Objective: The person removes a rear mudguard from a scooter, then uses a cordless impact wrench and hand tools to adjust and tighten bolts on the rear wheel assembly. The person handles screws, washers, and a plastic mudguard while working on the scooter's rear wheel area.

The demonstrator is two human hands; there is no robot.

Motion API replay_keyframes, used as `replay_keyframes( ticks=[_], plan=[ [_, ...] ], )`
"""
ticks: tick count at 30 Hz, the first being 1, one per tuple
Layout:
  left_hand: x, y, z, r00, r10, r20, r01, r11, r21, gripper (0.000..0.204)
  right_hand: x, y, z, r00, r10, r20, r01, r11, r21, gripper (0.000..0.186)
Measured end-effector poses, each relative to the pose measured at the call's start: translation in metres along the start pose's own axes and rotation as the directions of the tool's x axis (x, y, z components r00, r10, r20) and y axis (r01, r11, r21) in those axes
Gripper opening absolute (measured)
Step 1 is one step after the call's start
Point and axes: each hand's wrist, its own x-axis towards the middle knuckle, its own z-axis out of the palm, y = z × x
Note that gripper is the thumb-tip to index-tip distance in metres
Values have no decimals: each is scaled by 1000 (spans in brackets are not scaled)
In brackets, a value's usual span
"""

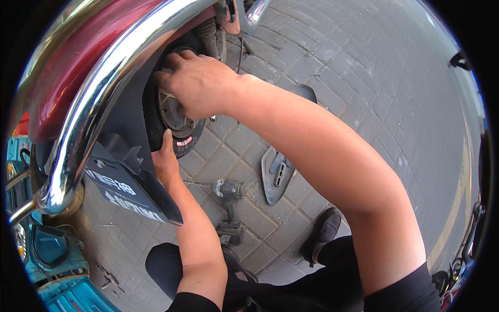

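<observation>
Chrome bar (86, 112) arcs left of wheel (175, 115); wheel sits beside dark mudguard (127, 96). Right hand (193, 86) over wheel's upper face, fingers bent, slightly apart; cannot tell what they grip. Left hand (166, 160) at wheel's lower edge, thumb up against it, other fingers hidden. Advisable: brace wheel low, work right fingers evenly, knuckles clear of mudguard. Power drill (228, 189) below wheel, apart.

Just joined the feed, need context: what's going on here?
A person is working with both hands at the wheel of a red vehicle. The right hand is over the upper part of the wheel; the left hand is at its lower edge, fingers hidden. A power drill and a dark curved piece lie on the paving, neither in hand.
</observation>
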Motion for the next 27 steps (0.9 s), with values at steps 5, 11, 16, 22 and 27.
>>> replay_keyframes(
  ticks=[5,11,16,22,27],
  plan=[
    [10,11,-2,999,-24,29,28,985,-171,82,56,-11,22,912,-387,138,394,919,-20,39],
    [19,30,-5,999,-8,52,20,970,-241,79,84,8,38,886,-451,109,458,888,-41,38],
    [21,34,-2,995,-96,16,97,970,-223,61,85,17,38,886,-462,42,463,886,-28,38],
    [12,5,4,997,-71,-30,64,982,-177,59,87,28,34,907,-421,-11,421,907,-3,37],
    [26,-12,-1,974,155,-168,-192,953,-235,76,106,46,34,918,-394,-40,395,919,16,36]
  ],
)
